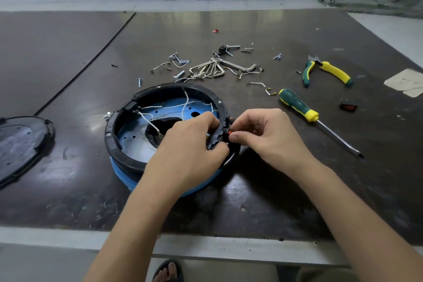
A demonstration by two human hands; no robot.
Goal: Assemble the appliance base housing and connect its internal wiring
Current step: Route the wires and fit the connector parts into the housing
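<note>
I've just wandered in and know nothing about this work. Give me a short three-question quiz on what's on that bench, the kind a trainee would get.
1. True or false: the green-and-yellow-handled screwdriver lies untouched on the dark tabletop.
2. Fill the gap: the thin wires inside the round blue housing are ____ in colour.
3. What does the right hand pinch? A the screwdriver; B a small red-and-black part at the housing's black plastic ring; C nothing at all.
Key: 1 true; 2 white; 3 B.
</note>
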